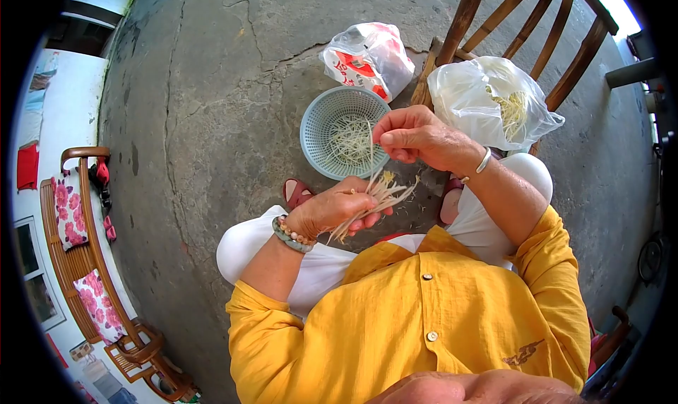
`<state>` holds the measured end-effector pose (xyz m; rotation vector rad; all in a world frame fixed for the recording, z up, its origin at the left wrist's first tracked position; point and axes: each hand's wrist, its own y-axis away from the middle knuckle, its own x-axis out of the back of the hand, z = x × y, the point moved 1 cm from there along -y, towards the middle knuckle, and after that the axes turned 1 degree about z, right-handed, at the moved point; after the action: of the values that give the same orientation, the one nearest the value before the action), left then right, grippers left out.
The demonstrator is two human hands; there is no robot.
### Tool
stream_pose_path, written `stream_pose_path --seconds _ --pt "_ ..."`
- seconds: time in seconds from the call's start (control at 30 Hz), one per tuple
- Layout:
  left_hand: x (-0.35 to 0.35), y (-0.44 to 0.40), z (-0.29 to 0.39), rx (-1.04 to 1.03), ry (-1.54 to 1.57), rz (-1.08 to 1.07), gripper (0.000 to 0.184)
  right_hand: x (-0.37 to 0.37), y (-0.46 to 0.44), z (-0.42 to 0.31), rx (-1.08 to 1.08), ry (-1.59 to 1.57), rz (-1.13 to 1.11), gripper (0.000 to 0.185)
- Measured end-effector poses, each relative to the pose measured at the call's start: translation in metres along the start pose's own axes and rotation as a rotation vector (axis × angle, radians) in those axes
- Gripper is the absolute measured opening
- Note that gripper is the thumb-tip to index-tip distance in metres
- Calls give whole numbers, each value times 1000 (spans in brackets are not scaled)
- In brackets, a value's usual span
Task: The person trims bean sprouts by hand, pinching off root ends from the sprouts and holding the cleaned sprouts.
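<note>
Your left hand [339,208] grips a sprout bunch [385,193]; your right hand [418,135] pinches one sprout [371,148]. The basket [308,132] and translucent bag [458,93] contain more sprouts [349,140].

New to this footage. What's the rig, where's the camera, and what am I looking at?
There's no robot here: a person works with two bare hands. The single picture comes from a camera worn on their head, aimed forward and down, so their yellow shirt fills the bottom.

The left hand holds a bunch of pale sprouts; the right hand pinches one thin strand above it.

On the concrete floor sit a blue-grey colander with more strands inside and a red-printed bag. Another plastic bag, showing strands, is at the wooden chair.
</note>
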<state>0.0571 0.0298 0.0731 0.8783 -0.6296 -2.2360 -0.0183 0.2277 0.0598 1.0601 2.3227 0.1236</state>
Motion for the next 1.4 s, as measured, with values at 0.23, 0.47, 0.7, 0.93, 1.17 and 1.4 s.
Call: stream_pose_path --seconds 0.23,0.47,0.7,0.93,1.17,1.4 --pt "-4 -3 3 23 -132 7 29 5 -2 -3 78 66 -70 14" --pt "4 -2 -2 -76 26 53 41 4 5 -15 435 712 73 7" --pt "5 3 2 -156 262 103 32 -8 9 -7 864 1542 190 22" --pt "11 10 5 -310 466 86 32 2 -7 3 819 1238 426 9" --pt "38 2 -2 -629 779 101 38 1 -3 2 65 1 208 10" --pt "41 -5 -4 -686 907 199 29 -26 6 -1 3 -101 -40 12"
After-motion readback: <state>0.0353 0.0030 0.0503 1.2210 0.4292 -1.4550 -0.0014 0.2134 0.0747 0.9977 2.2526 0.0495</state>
